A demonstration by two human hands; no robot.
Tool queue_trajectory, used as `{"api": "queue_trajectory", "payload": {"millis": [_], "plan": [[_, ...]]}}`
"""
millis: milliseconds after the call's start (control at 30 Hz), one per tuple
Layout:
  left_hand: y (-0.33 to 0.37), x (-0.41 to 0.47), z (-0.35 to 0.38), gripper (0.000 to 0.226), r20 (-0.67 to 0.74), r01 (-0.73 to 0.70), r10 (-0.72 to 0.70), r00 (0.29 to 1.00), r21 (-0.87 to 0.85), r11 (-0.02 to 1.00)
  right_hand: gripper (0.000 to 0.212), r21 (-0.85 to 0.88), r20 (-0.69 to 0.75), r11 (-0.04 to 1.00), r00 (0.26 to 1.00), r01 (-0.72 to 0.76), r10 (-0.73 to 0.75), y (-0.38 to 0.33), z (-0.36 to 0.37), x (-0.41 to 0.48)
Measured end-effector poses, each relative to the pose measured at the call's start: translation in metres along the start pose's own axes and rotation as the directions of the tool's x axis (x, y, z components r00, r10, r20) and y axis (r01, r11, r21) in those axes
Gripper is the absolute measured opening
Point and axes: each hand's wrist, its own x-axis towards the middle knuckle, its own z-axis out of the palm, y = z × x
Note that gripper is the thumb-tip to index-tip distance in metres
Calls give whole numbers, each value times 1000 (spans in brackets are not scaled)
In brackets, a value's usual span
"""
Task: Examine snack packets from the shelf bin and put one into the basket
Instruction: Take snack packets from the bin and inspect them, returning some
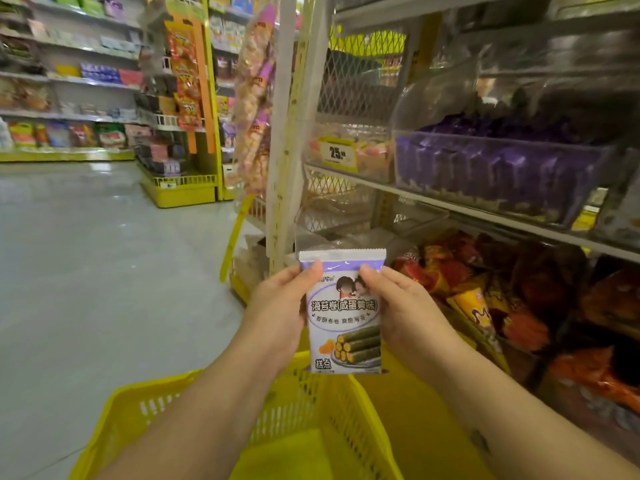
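A white and purple snack packet [343, 317] with seaweed rolls printed on it stands upright in front of me. My left hand [277, 308] grips its left edge and my right hand [403, 306] grips its right edge, thumbs on the front near the top. Directly below the packet sits a yellow plastic basket [138, 407]; my forearms hide much of its inside. On the upper right shelf, a clear shelf bin [498, 171] holds several purple packets.
Bins of red and orange snack packs [485, 299] fill the lower shelf at right. A yellow price tag [338, 153] hangs on the upper shelf. Open aisle floor [86, 254] lies to the left, with yellow stocked shelving [180, 188] beyond.
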Motion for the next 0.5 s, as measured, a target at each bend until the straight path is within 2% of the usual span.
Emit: {"api": "queue_trajectory", "payload": {"millis": [133,233,333,400,500], "plan": [[-12,6,-3,24,14,5,-6,1000,53,999,47,109,-58,993,997,-44,51,3,-4,2],[-18,7,-1,23,20,-1,-1,1000,90,996,27,121,-118,990,989,-76,91,3,-10,2],[-20,5,3,24,27,-28,25,999,124,992,32,109,-168,989,979,-103,120,2,-17,3],[-21,2,7,26,18,-32,30,999,122,992,32,69,-168,993,980,-97,107,-1,-20,2],[-22,1,11,32,10,-17,16,1000,104,994,28,-122,-173,992,985,-14,-7,-6,-25,-4]]}}
